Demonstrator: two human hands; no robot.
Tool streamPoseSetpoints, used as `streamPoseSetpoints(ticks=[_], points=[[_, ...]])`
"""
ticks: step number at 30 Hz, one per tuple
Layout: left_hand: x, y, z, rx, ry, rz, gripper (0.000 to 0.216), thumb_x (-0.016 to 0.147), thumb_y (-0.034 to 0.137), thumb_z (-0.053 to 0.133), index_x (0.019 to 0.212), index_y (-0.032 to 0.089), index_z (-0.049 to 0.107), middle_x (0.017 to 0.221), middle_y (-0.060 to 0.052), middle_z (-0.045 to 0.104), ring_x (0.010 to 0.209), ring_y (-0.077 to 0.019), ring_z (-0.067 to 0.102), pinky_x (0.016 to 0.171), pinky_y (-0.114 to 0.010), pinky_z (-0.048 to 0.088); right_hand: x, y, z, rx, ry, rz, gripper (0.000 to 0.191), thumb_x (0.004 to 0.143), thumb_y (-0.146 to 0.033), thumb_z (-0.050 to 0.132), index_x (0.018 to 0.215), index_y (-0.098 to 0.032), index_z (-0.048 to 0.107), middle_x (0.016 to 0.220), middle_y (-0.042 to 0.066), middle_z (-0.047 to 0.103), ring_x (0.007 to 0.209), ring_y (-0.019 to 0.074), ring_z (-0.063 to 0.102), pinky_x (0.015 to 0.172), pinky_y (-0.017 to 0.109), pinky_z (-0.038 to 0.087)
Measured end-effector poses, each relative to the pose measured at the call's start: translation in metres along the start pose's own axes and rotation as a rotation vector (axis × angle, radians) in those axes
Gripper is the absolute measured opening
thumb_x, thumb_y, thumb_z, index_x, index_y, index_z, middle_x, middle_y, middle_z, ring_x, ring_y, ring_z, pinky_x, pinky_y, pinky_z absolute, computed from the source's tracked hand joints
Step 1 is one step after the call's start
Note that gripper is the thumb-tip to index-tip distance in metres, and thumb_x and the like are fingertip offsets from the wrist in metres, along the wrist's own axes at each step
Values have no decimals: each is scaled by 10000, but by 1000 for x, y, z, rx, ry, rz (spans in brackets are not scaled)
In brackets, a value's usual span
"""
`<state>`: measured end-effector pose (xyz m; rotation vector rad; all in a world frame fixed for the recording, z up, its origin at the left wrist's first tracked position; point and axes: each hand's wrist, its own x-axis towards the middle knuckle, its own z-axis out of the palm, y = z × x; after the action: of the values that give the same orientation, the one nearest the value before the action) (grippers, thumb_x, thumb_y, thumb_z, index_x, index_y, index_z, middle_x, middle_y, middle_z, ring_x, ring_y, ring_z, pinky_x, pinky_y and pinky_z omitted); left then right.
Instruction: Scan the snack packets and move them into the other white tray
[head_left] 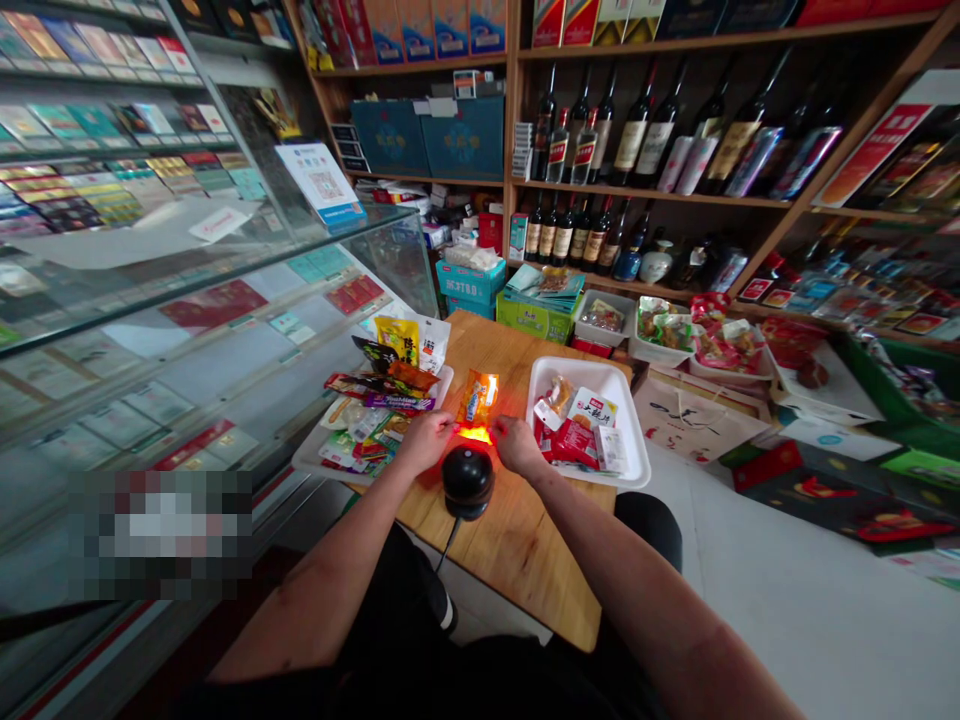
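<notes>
An orange snack packet (480, 395) is stretched between my two hands just beyond a black barcode scanner (466, 478) on the wooden table. Bright red-orange light falls on the packet's lower end. My left hand (429, 440) is closed, its fingertips pinching the packet's lower left edge. At the opposite edge, my right hand (517, 446) pinches it in the same way. The fine grip of the fingertips is partly lost in the glow. A cable runs from the scanner towards my lap.
A tray (304, 455) heaped with snack packets stands left on the table (517, 560). At right, a white tray (641, 440) holds several packets. A glass counter (225, 290) borders the left side. Shelves of bottles (630, 140) and bins of snacks (660, 345) stand behind.
</notes>
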<state>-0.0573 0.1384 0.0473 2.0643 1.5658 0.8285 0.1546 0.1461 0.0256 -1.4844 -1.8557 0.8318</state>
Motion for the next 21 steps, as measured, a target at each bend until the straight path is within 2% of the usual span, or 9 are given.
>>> streamPoseSetpoints(ticks=[5,9,15,21], points=[[8,28,-11,7,-26,64,199,912,308,556,855,202,716,836,-49,727,763,-188,639,722,-284,433,-3,-1,-19,60,29,4,226,861,-275,555,657,-188,598,618,-9,582,600,127,490,577,250,315],[14,59,-5,-18,-15,108,191,911,294,565,911,212,738,896,-54,744,807,-200,653,769,-295,444,-12,7,-42,154,68,38,222,852,-300,542,664,-191,586,621,-9,609,591,128,512,578,246,341],[33,107,34,-71,-3,91,199,892,230,573,930,200,767,926,-72,758,815,-207,664,753,-302,451,-30,31,-83,309,181,161,213,823,-374,542,717,-197,592,609,0,619,538,138,518,533,248,356],[63,140,89,-169,-79,58,181,881,257,599,893,199,771,876,-64,759,782,-198,659,704,-295,443,-39,67,-126,195,295,238,231,782,-373,540,653,-192,604,600,1,612,563,138,510,516,240,327]])
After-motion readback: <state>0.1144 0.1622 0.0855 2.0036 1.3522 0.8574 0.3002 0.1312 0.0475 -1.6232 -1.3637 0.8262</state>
